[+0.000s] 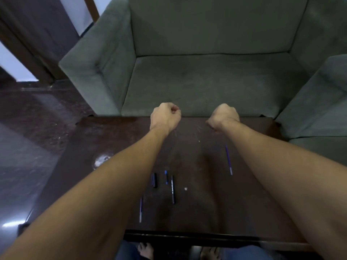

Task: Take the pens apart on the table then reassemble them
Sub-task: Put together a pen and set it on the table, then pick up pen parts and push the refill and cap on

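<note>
Left forearm (90,199) and right forearm (285,177) reach out from the near corners over the table (206,214), with both hands at its far edge, well apart from the parts. Left hand (165,117): clenched fist, nothing seen in it. Right hand (223,117): also clenched, nothing protruding; a small part hidden inside cannot be ruled out. Pens lie dismantled on the near half. One purple refill (140,209) sits beside the left forearm. Black cap (154,180), blue-tipped piece (166,177) and black barrel (173,189) lie in a row. A second refill (228,159) lies alone near the right forearm. Only one barrel is visible. Judgement: disassembly looks done, reassembly not begun. To do it well, unclench and draw the hands back to the row. Steady the barrel in one hand, feed a refill straight in with the other, then fit the blue-tipped piece, cap last.
</note>
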